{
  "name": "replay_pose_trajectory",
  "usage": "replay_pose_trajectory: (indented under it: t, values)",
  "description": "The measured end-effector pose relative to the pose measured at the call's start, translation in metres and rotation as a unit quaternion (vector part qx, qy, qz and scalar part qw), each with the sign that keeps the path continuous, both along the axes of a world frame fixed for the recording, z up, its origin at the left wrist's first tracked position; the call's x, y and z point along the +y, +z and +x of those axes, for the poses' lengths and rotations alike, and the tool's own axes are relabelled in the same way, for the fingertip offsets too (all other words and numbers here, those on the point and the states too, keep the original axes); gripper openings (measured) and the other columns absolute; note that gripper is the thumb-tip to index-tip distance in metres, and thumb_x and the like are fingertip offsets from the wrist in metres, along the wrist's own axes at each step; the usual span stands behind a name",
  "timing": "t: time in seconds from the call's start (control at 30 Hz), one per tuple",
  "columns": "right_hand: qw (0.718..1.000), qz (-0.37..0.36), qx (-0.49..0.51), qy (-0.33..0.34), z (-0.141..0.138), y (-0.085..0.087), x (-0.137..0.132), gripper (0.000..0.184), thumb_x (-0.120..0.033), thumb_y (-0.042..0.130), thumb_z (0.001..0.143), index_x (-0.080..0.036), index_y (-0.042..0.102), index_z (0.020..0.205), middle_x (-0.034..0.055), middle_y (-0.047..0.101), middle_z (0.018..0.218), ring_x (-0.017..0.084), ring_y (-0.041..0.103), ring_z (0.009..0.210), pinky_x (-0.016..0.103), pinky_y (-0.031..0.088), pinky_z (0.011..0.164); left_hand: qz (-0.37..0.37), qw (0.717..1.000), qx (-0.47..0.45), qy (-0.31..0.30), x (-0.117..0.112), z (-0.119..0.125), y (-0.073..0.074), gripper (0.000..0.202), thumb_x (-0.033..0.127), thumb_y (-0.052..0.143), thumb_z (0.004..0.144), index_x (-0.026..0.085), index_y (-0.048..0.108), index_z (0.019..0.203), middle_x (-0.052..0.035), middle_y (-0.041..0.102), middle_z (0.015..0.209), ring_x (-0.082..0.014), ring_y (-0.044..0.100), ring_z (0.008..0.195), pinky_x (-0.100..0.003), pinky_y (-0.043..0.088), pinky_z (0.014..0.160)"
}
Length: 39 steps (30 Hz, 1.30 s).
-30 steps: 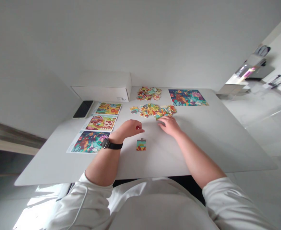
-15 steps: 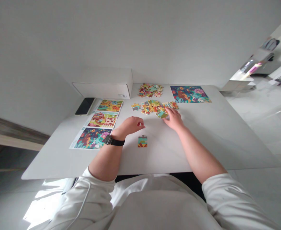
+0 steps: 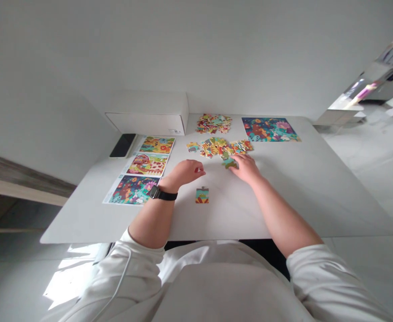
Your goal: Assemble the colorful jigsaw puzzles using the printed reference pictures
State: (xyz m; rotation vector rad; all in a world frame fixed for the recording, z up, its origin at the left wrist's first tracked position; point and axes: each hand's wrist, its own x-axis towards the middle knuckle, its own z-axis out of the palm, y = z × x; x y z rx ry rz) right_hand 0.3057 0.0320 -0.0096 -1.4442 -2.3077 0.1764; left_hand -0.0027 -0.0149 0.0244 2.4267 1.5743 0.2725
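Note:
My right hand [image 3: 247, 169] grips a green jigsaw puzzle piece [image 3: 228, 162] between thumb and fingers, at the near edge of a loose pile of puzzle pieces [image 3: 213, 146]. My left hand [image 3: 190, 172], with a black watch on its wrist, hovers over the table with its fingers curled in and nothing visible in them. A single puzzle piece [image 3: 202, 196], teal on top with red and orange below, lies flat in front of me between my forearms. One loose piece [image 3: 192, 146] lies left of the pile.
A second pile of pieces [image 3: 213, 123] lies farther back. The finished dark-blue puzzle [image 3: 270, 129] is at the back right. At left are a reference sheet [image 3: 145, 164] with three pictures, a phone [image 3: 123, 146] and a white box [image 3: 145, 123] against the wall.
My right hand has drawn the green piece slightly away from the pile, toward me. My left hand stays curled in nearly the same place. The whole view has shifted a little.

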Motion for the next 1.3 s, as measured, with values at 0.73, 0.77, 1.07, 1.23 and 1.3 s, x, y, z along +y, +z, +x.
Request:
replay_pose_trajectory:
  t: [0.73, 0.77, 1.07, 1.23, 1.3]
  values:
    - [0.996, -0.058, -0.001, 0.074, 0.009, 0.006, -0.002, 0.057, -0.028, 0.088, 0.085, -0.026, 0.076, 0.140, 0.0130, 0.073, 0.140, 0.036, 0.065, 0.134, 0.052, 0.051, 0.117, 0.007, 1.000, -0.006, 0.007, -0.004, 0.003, 0.003, 0.030, 0.038, 0.059, 0.101, 0.023, 0.084, 0.102, -0.0093, 0.081, 0.096, -0.0253, 0.073, 0.088, -0.032, 0.051, 0.079]
    - [0.995, -0.061, 0.003, 0.076, 0.009, 0.007, -0.002, 0.059, -0.027, 0.090, 0.083, -0.025, 0.077, 0.140, 0.0132, 0.073, 0.138, 0.036, 0.065, 0.132, 0.051, 0.052, 0.116, 0.005, 1.000, -0.011, 0.007, -0.004, 0.004, 0.004, 0.029, 0.037, 0.059, 0.101, 0.023, 0.084, 0.102, -0.0091, 0.081, 0.095, -0.0252, 0.073, 0.087, -0.032, 0.050, 0.079]
    - [0.957, -0.170, 0.211, 0.107, -0.009, 0.010, -0.008, 0.031, -0.021, 0.076, 0.086, -0.024, 0.083, 0.116, 0.0072, 0.074, 0.114, 0.020, 0.068, 0.086, 0.039, 0.061, 0.091, -0.024, 0.986, -0.167, 0.014, -0.006, 0.014, 0.009, 0.032, 0.045, 0.061, 0.099, 0.022, 0.082, 0.107, -0.0065, 0.080, 0.095, -0.0211, 0.071, 0.084, -0.031, 0.052, 0.079]
    - [0.888, -0.268, 0.354, 0.118, -0.022, 0.012, -0.015, 0.040, -0.035, 0.082, 0.080, -0.024, 0.081, 0.118, 0.0046, 0.074, 0.106, 0.019, 0.067, 0.088, 0.035, 0.060, 0.086, -0.061, 0.965, -0.256, 0.002, -0.008, 0.019, 0.011, 0.036, 0.054, 0.066, 0.096, 0.020, 0.079, 0.100, -0.0071, 0.081, 0.095, -0.0207, 0.073, 0.086, -0.031, 0.055, 0.080]
    - [0.867, -0.288, 0.392, 0.109, -0.026, 0.013, -0.017, 0.044, -0.039, 0.086, 0.076, -0.025, 0.081, 0.117, 0.0038, 0.073, 0.105, 0.019, 0.067, 0.088, 0.035, 0.060, 0.085, -0.074, 0.960, -0.271, 0.006, -0.008, 0.020, 0.012, 0.039, 0.057, 0.067, 0.095, 0.020, 0.078, 0.096, -0.0071, 0.081, 0.092, -0.0205, 0.072, 0.084, -0.031, 0.055, 0.078]
